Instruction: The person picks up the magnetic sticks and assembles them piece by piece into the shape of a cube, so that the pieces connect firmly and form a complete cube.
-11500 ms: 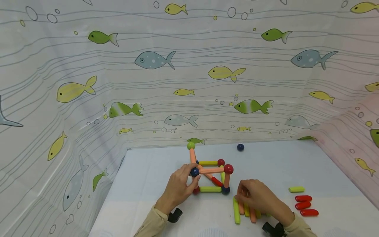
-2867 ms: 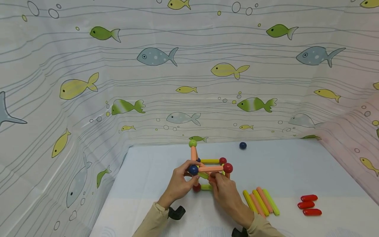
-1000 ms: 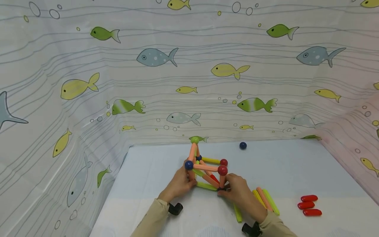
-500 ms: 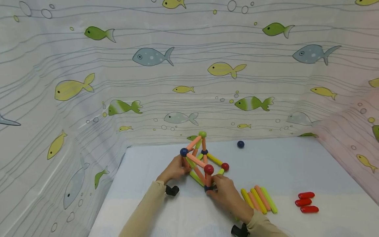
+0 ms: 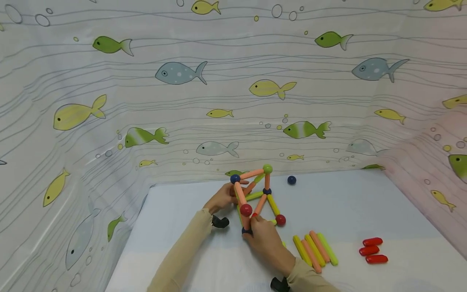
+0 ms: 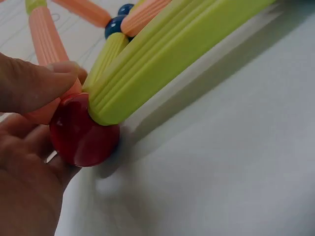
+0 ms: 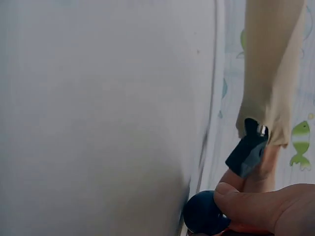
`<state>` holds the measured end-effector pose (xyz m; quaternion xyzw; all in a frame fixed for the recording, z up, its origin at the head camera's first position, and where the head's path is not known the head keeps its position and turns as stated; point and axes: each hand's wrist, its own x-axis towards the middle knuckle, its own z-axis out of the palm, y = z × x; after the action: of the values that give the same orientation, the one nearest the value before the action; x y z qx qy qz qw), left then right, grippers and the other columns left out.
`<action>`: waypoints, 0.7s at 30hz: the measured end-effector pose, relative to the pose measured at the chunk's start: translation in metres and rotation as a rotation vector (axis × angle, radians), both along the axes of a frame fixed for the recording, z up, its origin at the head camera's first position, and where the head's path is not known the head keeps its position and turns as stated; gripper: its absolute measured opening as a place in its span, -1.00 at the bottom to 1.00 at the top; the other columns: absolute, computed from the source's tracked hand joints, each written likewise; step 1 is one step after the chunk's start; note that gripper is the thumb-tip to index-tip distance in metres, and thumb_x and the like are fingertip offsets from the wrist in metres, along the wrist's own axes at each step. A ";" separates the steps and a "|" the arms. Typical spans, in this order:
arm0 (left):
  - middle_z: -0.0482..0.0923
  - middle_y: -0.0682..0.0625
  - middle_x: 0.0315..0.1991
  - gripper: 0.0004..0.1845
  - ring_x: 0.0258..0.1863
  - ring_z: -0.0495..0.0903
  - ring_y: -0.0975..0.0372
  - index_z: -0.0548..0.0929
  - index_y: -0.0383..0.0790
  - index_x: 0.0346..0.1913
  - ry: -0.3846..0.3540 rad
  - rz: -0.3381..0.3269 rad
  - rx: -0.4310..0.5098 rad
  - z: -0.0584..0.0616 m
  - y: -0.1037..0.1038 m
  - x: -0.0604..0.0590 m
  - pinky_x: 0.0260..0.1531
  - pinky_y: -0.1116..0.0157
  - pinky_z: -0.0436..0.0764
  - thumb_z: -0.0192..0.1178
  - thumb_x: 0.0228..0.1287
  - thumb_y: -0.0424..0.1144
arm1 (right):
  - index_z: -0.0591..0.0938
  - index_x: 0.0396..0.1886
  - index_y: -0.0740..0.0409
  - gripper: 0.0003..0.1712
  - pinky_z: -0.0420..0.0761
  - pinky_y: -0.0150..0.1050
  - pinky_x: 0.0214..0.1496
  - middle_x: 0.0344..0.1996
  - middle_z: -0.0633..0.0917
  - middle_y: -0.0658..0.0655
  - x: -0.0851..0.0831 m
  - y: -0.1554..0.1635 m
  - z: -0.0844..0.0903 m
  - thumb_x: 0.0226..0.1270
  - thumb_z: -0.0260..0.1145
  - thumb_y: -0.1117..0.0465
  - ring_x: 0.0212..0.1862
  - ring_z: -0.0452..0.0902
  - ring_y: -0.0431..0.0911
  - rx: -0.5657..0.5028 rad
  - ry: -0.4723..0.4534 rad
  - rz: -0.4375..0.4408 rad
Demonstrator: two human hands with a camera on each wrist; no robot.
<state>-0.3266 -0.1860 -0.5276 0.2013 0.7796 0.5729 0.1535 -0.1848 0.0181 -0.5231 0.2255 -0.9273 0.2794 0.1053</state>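
Note:
A frame of magnetic rods and balls [image 5: 240, 192] stands on the table between both hands. Its orange, yellow and light green rods meet at dark blue, red and green balls, the green ball [image 5: 268, 169] uppermost. My left hand [image 5: 220, 198] holds the frame at its far left; in the left wrist view the thumb lies on an orange rod [image 6: 45, 34] just above a red ball [image 6: 81, 135]. At the near lower corner my right hand [image 5: 269, 243] grips a dark blue ball [image 7: 201, 212], thumb against it in the right wrist view. Its other fingers are mostly hidden.
Right of the frame lies a row of orange, yellow and light green rods [image 5: 315, 249]. Several short red rods [image 5: 375, 250] lie farther right. A loose dark blue ball [image 5: 292, 180] sits near the back edge. A fish-printed curtain [image 5: 219, 129] surrounds the table.
A light green rod from the right side is gone from its spot, and green-and-orange bracing now shows inside the frame. Over the last second both hands turned the frame, swinging its green top ball rightward.

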 end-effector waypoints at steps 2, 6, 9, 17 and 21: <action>0.60 -0.29 0.35 -0.21 0.24 0.63 0.03 0.42 -0.20 0.55 0.019 0.023 -0.039 0.001 0.003 -0.002 0.08 0.16 0.59 0.36 0.24 -0.55 | 0.67 -0.31 0.16 -0.62 0.77 -0.19 -0.24 -0.34 0.67 0.06 0.000 -0.003 0.000 0.07 0.73 0.16 -0.33 0.72 -0.04 0.010 0.011 -0.013; 0.59 -0.28 0.34 -0.22 0.32 0.60 -0.15 0.40 -0.22 0.54 0.152 0.136 -0.222 0.005 0.002 0.006 0.30 -0.08 0.60 0.45 0.27 -0.41 | 0.67 -0.32 0.15 -0.63 0.76 -0.21 -0.26 -0.32 0.65 0.07 -0.003 -0.005 0.001 0.09 0.73 0.14 -0.35 0.71 -0.04 0.018 0.007 -0.028; 0.63 -0.28 0.27 -0.27 0.28 0.62 -0.15 0.39 -0.24 0.52 0.191 0.251 -0.269 0.005 -0.007 0.024 0.30 -0.11 0.61 0.44 0.34 -0.35 | 0.67 -0.32 0.16 -0.64 0.77 -0.21 -0.26 -0.32 0.64 0.08 -0.003 -0.009 0.003 0.11 0.72 0.14 -0.37 0.69 -0.07 0.011 -0.003 -0.036; 0.63 -0.40 0.22 -0.46 0.08 0.74 -0.07 0.37 -0.43 0.44 0.043 0.343 -0.028 0.005 -0.015 0.092 -0.05 0.08 0.76 0.22 0.51 -0.38 | 0.65 -0.34 0.17 -0.63 0.79 -0.23 -0.28 -0.36 0.63 0.09 -0.006 -0.017 0.005 0.11 0.71 0.14 -0.39 0.72 -0.07 0.012 -0.026 -0.061; 0.60 -0.41 0.22 -0.55 0.06 0.72 -0.04 0.41 -0.44 0.35 0.044 0.314 0.009 0.011 -0.011 0.118 -0.13 0.20 0.76 0.23 0.52 -0.36 | 0.65 -0.34 0.19 -0.62 0.77 -0.22 -0.32 -0.39 0.61 0.10 -0.009 -0.021 0.003 0.12 0.71 0.13 -0.44 0.69 -0.04 0.010 -0.006 -0.054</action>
<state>-0.2083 -0.1970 -0.5164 0.0902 0.8019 0.5889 0.0441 -0.1941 -0.0033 -0.5203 0.2002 -0.9348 0.2725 0.1086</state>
